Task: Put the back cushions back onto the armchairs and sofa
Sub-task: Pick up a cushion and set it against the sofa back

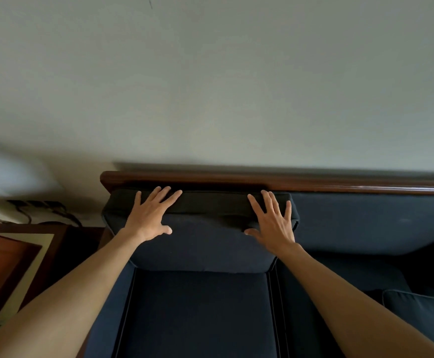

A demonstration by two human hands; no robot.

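Backdrop: plain pale wall (236, 86) behind; small dark mark high up near top centre.
Sofa: dark blue upholstery, dark wooden top rail (262, 180) running along the wall, left end rounded off.
Back cushion: dark blue back cushion (200, 241) standing upright at the left end of the sofa, top edge just below the rail, bottom edge resting on the seat cushion (198, 313); piped seams visible.
Left hand: left hand (150, 215) flat on the upper left part of the back cushion, fingers spread and extended over the top edge, thumb pointing inward; nothing gripped, palm pressing on the fabric.
Right hand: right hand (272, 218) flat on the upper right part of the same cushion, fingers spread upward, thumb inward; likewise no grasp, contact by palm and fingers only.
Arms: both bare forearms reaching in from the bottom corners, roughly symmetric.
Neighbouring place: backrest (365, 220) to the right of the cushion bare, no back cushion against it.
Second cushion: corner of another dark blue cushion (422, 306) lying at lower right on the seat, mostly out of frame.
Left of sofa: wooden side table (17, 267) with a light inlaid border, dark cables (43, 210) on the floor by the wall, blurred pale shape (6, 174) above them; identity of that shape not resolvable.
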